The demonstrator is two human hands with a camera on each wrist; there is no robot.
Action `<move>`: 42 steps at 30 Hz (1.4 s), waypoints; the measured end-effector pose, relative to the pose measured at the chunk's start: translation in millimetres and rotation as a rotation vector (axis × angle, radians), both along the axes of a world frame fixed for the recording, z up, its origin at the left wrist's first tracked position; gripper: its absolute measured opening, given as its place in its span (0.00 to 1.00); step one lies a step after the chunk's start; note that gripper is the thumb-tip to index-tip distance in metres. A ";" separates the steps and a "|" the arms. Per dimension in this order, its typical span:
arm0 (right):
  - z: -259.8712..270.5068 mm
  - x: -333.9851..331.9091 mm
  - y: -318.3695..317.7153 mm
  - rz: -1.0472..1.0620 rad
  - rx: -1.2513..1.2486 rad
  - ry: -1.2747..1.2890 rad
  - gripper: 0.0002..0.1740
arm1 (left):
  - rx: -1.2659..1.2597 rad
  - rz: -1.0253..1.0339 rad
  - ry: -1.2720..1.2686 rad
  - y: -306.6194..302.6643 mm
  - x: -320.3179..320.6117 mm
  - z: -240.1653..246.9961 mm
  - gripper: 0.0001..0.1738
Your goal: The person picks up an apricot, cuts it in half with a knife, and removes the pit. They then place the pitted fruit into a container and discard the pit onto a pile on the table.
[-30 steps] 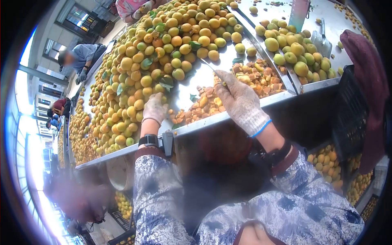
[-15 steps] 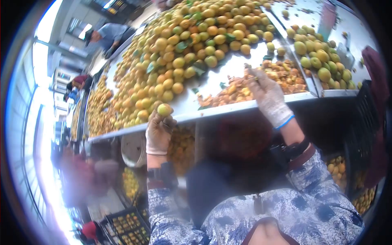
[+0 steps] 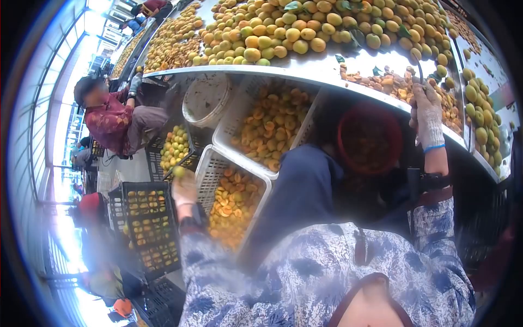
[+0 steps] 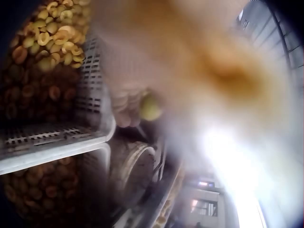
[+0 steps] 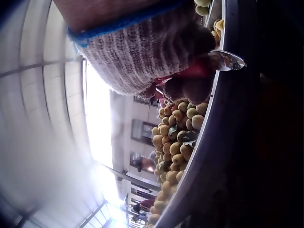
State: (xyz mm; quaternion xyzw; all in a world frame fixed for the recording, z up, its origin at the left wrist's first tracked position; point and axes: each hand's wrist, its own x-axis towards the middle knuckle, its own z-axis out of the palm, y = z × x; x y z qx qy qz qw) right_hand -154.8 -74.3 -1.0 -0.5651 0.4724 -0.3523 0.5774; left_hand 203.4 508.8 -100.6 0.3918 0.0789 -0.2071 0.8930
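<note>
My gloved left hand (image 3: 184, 192), blurred, is low at the left beside a white basket (image 3: 263, 204) of halved apricots. It holds a yellow-green apricot (image 3: 178, 171) at its fingertips; in the left wrist view the apricot (image 4: 151, 107) shows beside the curled fingers. At the table's front edge, over a heap of pitted apricot pieces (image 3: 389, 83), my gloved right hand (image 3: 429, 113) grips a slim metal tool (image 3: 419, 68). The right wrist view shows its red handle (image 5: 199, 69) and a shiny, rounded metal end (image 5: 230, 61).
Whole apricots (image 3: 299, 32) are piled on the metal table. Below stand another white basket (image 3: 310, 122) of halves, a white bucket (image 3: 190, 109), a red tub (image 3: 342, 136) and a black crate (image 3: 150, 229). A seated person (image 3: 114, 125) works at the left.
My left hand picked up an apricot from the pile, then carried it off the table, down and left to the baskets. The right hand stays at the table edge with the tool. The head view has swung left and down.
</note>
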 end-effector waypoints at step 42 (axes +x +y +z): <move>27.3 -4.1 6.7 0.116 0.456 -0.320 0.18 | 0.893 -0.937 -0.833 -518.8 -67.1 91.8 0.21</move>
